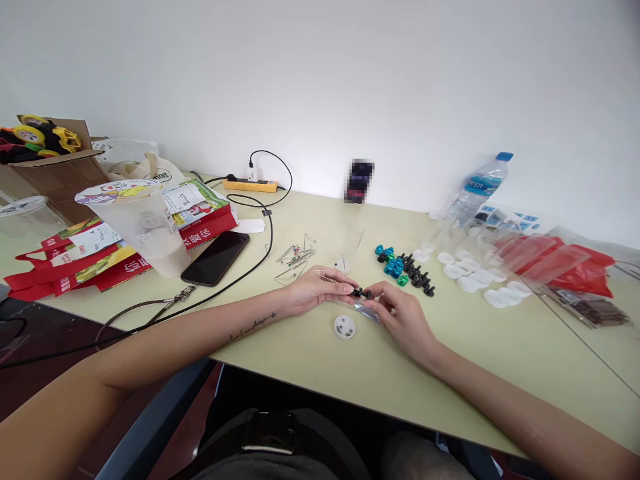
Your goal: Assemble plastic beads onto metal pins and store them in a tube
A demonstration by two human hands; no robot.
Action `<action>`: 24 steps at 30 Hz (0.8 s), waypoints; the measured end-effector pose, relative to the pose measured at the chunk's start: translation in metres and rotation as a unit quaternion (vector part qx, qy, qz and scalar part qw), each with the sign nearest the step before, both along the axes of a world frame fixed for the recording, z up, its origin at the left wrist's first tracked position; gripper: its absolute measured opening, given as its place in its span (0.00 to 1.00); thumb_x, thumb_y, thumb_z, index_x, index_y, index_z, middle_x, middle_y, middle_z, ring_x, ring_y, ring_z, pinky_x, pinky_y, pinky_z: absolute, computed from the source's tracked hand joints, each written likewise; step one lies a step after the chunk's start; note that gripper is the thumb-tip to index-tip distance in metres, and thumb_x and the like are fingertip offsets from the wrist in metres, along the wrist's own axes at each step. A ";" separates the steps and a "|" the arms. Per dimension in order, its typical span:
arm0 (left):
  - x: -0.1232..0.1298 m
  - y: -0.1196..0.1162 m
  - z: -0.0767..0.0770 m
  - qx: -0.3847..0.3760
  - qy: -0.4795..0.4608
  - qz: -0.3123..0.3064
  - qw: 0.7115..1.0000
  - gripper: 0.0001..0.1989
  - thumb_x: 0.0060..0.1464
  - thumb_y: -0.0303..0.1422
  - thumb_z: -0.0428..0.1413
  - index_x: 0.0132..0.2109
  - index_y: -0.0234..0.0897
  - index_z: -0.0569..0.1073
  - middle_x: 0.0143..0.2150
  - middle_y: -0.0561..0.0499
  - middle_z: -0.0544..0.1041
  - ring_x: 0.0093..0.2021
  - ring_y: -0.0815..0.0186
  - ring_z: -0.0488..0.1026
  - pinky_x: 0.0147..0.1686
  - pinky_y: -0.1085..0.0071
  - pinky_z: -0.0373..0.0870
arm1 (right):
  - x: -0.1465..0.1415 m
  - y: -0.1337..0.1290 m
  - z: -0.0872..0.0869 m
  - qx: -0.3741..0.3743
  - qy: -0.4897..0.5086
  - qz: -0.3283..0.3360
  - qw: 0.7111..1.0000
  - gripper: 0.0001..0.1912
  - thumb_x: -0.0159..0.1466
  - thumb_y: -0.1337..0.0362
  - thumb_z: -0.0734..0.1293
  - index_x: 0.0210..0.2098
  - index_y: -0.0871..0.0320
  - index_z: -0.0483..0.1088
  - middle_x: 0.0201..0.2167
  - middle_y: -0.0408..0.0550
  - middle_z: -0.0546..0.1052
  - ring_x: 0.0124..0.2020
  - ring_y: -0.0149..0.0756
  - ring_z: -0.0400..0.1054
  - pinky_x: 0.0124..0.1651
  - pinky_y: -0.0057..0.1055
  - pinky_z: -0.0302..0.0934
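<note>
Thumb and fingers of my left hand pinch a small black part, and a thin bent wire shows by the same fingers. From the other side, my right hand grips the black part's end. Under the fingers lies a shiny, ridged metal strip; whether a hand touches it I cannot tell. Just in front sits a round white lid with several tiny metal pieces in it. Beyond my left hand is a loose pile of bent wires. Blue and green parts and black knobbed parts lie beyond my right hand.
At right are clear tubes with white round bases, a water bottle and a red bag. A phone, a cup, red packages and a black cable occupy the left. A power strip lies by the wall.
</note>
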State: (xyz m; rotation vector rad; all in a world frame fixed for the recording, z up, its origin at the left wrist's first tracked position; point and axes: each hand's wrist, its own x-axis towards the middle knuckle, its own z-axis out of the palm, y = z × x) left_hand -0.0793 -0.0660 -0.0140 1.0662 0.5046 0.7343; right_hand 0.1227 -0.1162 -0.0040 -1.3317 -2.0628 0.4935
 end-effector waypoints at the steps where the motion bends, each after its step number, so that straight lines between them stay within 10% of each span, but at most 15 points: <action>1: 0.000 0.000 0.000 0.001 0.000 0.000 1.000 0.17 0.41 0.30 0.64 0.40 0.27 0.76 0.36 0.43 0.78 0.35 0.64 0.76 0.47 0.65 0.68 | 0.000 0.000 0.000 0.004 0.003 -0.006 1.000 0.08 0.62 0.58 0.62 0.35 0.55 0.66 0.20 0.39 0.68 0.22 0.30 0.59 0.27 0.26 0.53; 24: 0.000 0.001 -0.001 -0.001 0.000 0.000 1.000 0.17 0.41 0.31 0.65 0.40 0.27 0.76 0.34 0.44 0.78 0.35 0.64 0.76 0.47 0.65 0.69 | 0.001 0.001 -0.001 0.001 -0.003 0.002 1.000 0.10 0.64 0.57 0.60 0.31 0.55 0.66 0.20 0.40 0.68 0.21 0.30 0.59 0.27 0.27 0.53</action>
